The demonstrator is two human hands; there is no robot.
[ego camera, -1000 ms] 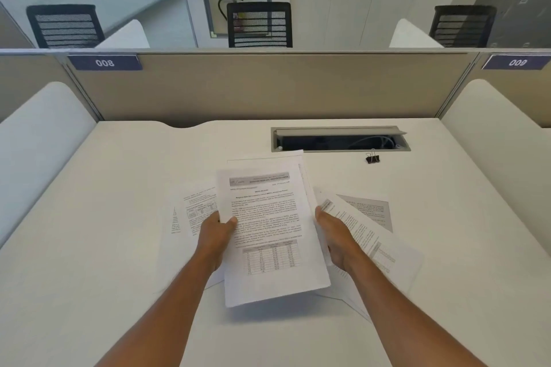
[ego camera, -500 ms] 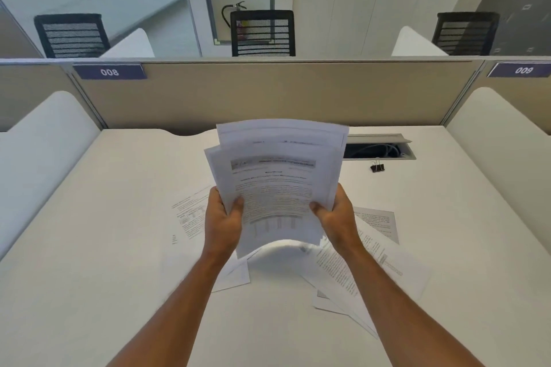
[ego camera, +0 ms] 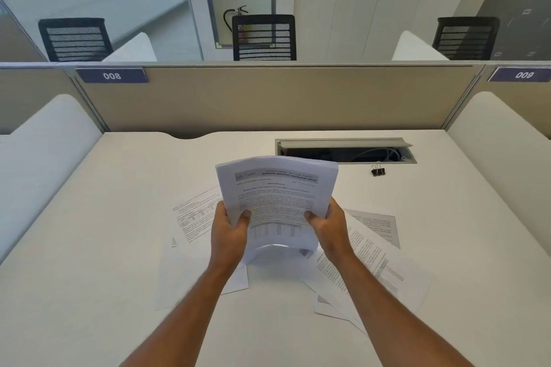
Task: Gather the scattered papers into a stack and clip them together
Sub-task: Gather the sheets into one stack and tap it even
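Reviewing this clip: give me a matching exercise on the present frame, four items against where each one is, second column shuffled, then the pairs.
Items
1. white printed paper stack
2. small black metal binder clip
3. loose white printed sheets
4. black mesh office chair

Places
A. beyond the beige divider
B. flat on the white desk
C. gripped by left hand and right hand
D. on the desk near the open cable tray

Pairs: 1-C, 2-D, 3-B, 4-A
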